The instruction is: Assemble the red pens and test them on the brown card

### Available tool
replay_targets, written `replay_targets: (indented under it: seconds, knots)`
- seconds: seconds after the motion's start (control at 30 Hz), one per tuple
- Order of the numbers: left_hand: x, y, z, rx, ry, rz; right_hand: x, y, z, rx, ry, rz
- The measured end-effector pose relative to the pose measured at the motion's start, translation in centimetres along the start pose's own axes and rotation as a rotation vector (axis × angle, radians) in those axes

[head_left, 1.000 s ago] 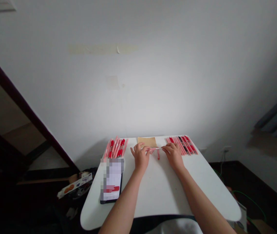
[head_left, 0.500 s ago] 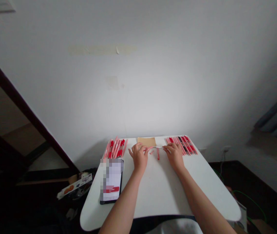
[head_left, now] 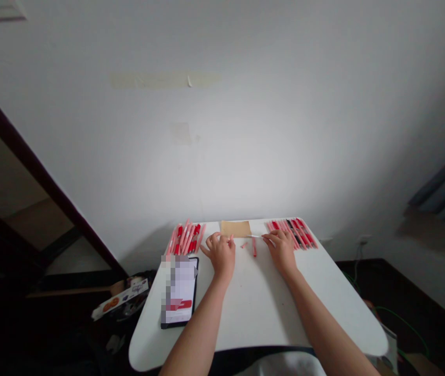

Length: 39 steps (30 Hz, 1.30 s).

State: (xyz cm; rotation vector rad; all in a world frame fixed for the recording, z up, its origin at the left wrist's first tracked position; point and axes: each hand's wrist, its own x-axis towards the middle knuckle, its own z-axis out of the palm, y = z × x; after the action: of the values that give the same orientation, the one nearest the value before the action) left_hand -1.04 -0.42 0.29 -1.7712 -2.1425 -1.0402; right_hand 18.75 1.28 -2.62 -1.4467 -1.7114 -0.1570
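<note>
Bench [head_left: 257,308]: left pens [head_left: 185,239] behind touchscreen device [head_left: 183,290]; right pens [head_left: 296,233] opposite; sheet [head_left: 236,228] between, at rear (loose pen part [head_left: 254,247] before it, slightly right).

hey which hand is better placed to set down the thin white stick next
Probably your right hand: it pinches one end of the thin white stick, while your left hand sits apart from it.

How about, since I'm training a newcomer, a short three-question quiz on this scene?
1. Which hand holds the thin white rod?
2. True or false: a device with a lit screen lies on the person's left side of the table.
3. Fill the gap: the tan sheet lies between two groups of ____.

Key: 1, the right hand; 2, true; 3, pens.
</note>
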Motion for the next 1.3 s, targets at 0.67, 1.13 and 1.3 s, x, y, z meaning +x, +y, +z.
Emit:
replay_targets:
  seconds: [0.67,1.13,1.3]
  knots:
    - [-0.25,-0.13,-0.05,0.134,-0.061,0.008,0.00,-0.15,-0.10,-0.008,-0.004,0.006]
    - [-0.22,-0.15,0.07,0.089,-0.052,0.048,0.00,-0.15,-0.08,-0.019,-0.014,0.006]
    - [-0.19,0.09,0.32,0.013,-0.109,0.068,-0.05,-0.09,0.01,-0.018,-0.021,-0.009]
